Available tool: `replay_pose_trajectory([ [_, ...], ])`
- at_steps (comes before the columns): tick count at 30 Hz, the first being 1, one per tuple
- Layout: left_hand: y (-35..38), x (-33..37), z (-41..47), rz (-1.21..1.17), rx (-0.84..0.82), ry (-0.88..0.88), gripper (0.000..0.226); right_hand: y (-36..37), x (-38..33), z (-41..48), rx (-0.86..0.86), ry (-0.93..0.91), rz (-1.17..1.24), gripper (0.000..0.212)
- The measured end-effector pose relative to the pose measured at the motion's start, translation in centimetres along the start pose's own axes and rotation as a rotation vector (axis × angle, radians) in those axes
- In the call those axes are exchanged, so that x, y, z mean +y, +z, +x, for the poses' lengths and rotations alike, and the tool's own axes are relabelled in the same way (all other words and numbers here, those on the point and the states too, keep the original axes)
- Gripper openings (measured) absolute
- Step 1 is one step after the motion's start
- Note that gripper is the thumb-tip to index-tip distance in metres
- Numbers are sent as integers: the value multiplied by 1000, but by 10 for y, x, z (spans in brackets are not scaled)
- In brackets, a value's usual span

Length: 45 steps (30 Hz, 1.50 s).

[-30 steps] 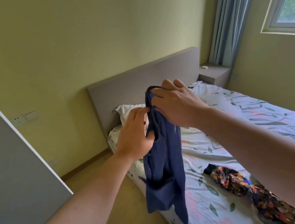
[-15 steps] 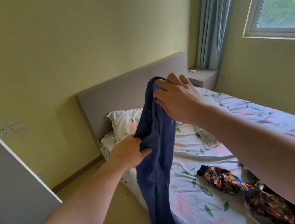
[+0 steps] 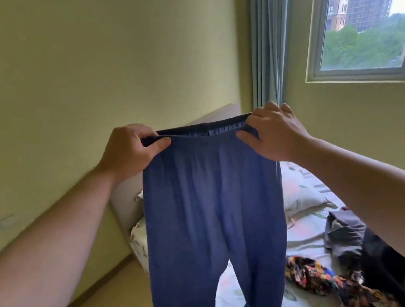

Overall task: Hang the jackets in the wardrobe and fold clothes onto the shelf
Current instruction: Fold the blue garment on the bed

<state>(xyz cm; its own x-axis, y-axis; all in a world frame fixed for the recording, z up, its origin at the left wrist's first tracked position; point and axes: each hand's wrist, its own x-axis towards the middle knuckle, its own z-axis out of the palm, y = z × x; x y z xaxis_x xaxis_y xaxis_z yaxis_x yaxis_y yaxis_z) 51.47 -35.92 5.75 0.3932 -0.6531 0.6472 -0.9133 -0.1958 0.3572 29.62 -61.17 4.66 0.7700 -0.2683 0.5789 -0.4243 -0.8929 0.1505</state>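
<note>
The left hand [image 3: 128,149] with curled fingers pinches one end of the gathered elastic waistband of soft blue trousers [image 3: 212,218] hanging flat above the leaf-printed bed [image 3: 303,233], the right hand [image 3: 273,133] gripping the other end, beside a crumpled floral garment [image 3: 321,278].

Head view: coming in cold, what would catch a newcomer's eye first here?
The blue trousers dominate the centre, held up spread by the waistband, the left hand pinching one end and the right hand the other. Below right, a crumpled floral garment lies on the bed; upper right, a bright window shows buildings and trees.
</note>
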Motion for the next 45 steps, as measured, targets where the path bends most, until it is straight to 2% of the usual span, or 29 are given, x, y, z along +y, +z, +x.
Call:
replay_pose_trajectory([
  [3, -2, 1, 7, 56, 34, 29, 18, -8, 4, -3, -15, -1, 9, 50],
  [7, 3, 5, 4, 47, 52, 22, 12, -19, 1, -12, -88, -27, 39, 43],
  [10, 6, 8, 1, 10, 50, -21, 9, -25, -4, -15, -245, -54, 12, 34],
  [12, 9, 12, -1, -58, 26, -28, 9, -27, -10, -15, -363, -35, 44, 22],
  [14, 11, 17, -2, -149, 5, -42, 12, -30, -17, -17, -437, -31, 104, 20],
  [18, 9, 30, 0, -250, -31, -103, 13, -38, -30, -22, -520, -77, 158, 28],
  [22, 4, 35, 2, -241, -7, -93, 12, -48, -47, -29, -592, -181, 226, 22],
  [26, 4, 37, 3, -225, 10, -94, 12, -61, -67, -31, -708, -264, 299, 56],
  [27, 3, 38, 4, -210, 4, -86, 14, -63, -72, -31, -722, -276, 300, 59],
  [30, 3, 39, 6, -177, -36, -23, 38, -72, -83, -23, -759, -197, 397, 47],
  [32, 3, 40, 8, -169, -34, 12, 45, -76, -86, -19, -809, -114, 517, 47],
  [35, 0, 40, 7, -247, 3, -77, 40, -77, -84, -14, -770, -134, 489, 57],
  [37, -2, 40, 1, -295, 10, -153, 39, -73, -82, -9, -680, -193, 366, 41],
  [39, -1, 39, -8, -297, -23, -191, 38, -70, -80, -1, -505, -253, 141, 25],
  [40, 1, 38, -13, -295, -54, -201, 35, -68, -80, 3, -435, -247, 79, 23],
  [42, 5, 37, -22, -283, -123, -186, 28, -65, -81, 10, -400, -208, 91, 21],
  [45, 11, 34, -34, -220, -248, -111, 54, -61, -86, 17, -461, -160, 207, 24],
])
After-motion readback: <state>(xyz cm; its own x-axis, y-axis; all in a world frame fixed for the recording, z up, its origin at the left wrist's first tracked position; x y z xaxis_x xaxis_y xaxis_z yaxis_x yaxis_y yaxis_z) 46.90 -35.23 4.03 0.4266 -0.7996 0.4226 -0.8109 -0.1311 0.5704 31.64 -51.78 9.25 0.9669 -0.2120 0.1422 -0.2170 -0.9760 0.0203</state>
